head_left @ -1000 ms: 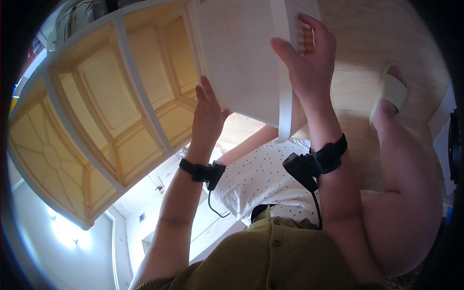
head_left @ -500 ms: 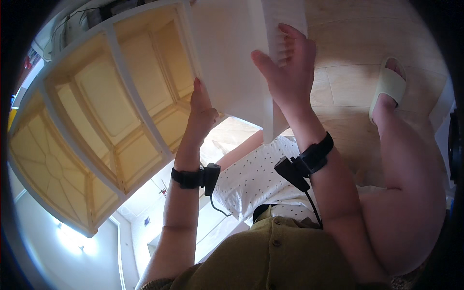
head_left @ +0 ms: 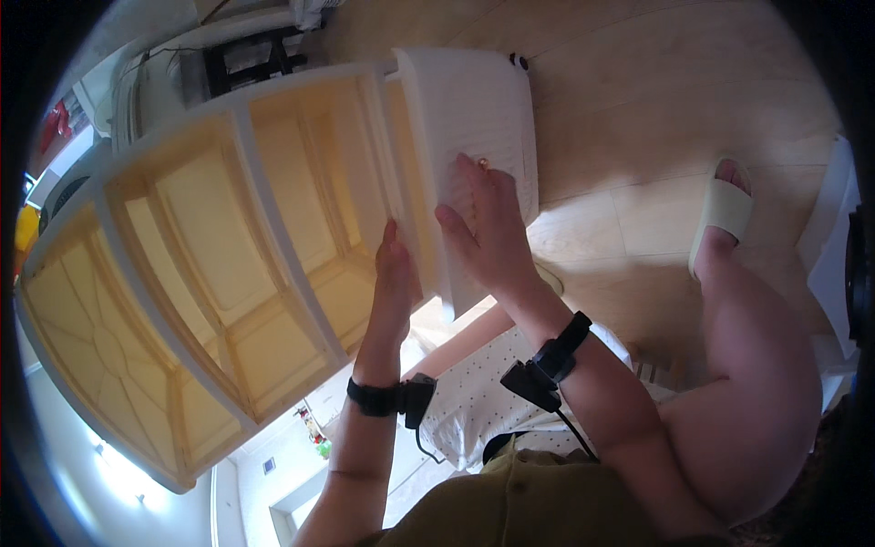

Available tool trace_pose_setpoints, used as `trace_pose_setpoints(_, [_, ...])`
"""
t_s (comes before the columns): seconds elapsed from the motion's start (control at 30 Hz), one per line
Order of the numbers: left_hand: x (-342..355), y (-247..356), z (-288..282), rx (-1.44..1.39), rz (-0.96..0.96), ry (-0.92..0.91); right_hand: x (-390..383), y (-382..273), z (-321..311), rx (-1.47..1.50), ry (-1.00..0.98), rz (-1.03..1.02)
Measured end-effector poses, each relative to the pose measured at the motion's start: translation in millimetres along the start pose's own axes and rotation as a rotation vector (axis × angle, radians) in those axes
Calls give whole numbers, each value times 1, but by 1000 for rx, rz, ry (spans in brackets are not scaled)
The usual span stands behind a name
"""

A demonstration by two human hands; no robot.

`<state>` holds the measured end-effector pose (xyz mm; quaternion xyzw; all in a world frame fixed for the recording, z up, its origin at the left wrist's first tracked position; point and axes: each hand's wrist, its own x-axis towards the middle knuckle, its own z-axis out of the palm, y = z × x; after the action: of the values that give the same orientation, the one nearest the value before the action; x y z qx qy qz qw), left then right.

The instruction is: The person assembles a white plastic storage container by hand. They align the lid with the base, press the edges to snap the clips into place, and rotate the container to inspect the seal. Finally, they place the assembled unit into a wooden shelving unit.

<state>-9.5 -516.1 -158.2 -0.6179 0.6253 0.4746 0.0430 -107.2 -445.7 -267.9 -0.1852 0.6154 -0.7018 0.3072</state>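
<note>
A plastic drawer cabinet (head_left: 244,137) lies at the left with several open yellowish compartments. At its right end, a white drawer (head_left: 501,109) with a small gold knob sits mostly inside, its front standing a little off the frame. My right hand (head_left: 497,228) lies against the drawer front beside the knob, thumb apart from the fingers. My left hand (head_left: 395,283) is at the cabinet's edge by the last divider, fingers stretched out and touching the frame; its far side is hidden. Each wrist wears a black strap with a small device.
Wood-look floor (head_left: 638,100) spreads to the right, where my foot in a pale slipper (head_left: 725,205) rests. White furniture (head_left: 825,246) stands at the right rim. A dark frame-like object (head_left: 255,62) and some clutter lie behind the cabinet.
The drawer has slid left into the cabinet with my right hand moving along it. My left hand has shifted slightly right and nearer to me; the cabinet also appears lower in view.
</note>
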Motion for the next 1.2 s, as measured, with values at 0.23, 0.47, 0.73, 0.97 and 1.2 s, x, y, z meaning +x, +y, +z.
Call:
trace_pose_setpoints(0.23, [1, 2, 1, 63, 122, -91, 4, 27, 29, 6, -155, 12])
trace_pose_setpoints(0.47, [9, -30, 0, 621, 322, 178, -4, 41, 21, 181, -22, 71])
trace_pose_setpoints(0.73, [12, -43, 17, 866, 471, 314, -26, 125, -23, 79, 222, 532])
trace_pose_setpoints(0.97, [15, -47, 14, 859, 464, 299, -59, 178, -26, 88, 246, 750])
trace_pose_setpoints(1.2, [35, -55, 31, 1073, 202, 487, -43, 141, -42, 20, 93, 639])
